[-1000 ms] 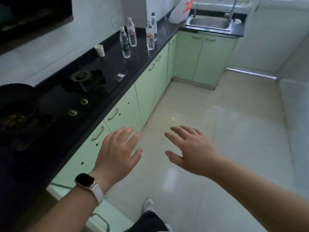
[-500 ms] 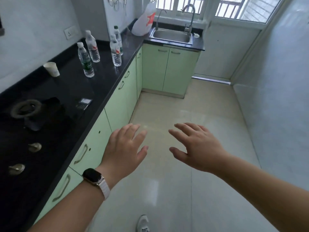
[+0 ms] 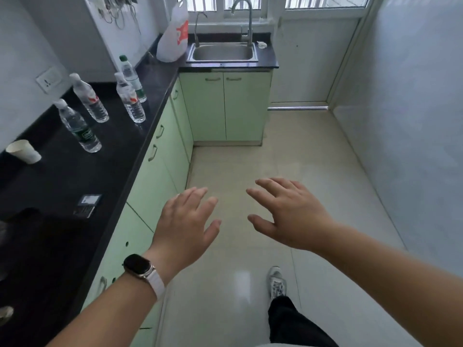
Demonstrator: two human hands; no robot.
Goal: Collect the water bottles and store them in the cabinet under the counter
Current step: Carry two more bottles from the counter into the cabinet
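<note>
Paper cup (image 3: 23, 151) at far left on black counter (image 3: 57, 186). 4 water bottles (image 3: 79, 130) stand upright upper left on the counter, above green cabinets (image 3: 155, 176) w/ doors closed. L hand (image 3: 185, 226) at frame centre, fingers straight, slightly apart, holding nothing. R hand (image 3: 293, 214) right of it, fingers spread, also empty

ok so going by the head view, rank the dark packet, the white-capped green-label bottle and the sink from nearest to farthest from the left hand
1. dark packet: on the counter, just left of the left hand.
2. white-capped green-label bottle: farther along the counter, nearer the wall.
3. sink: at the far end, straight ahead.
</note>
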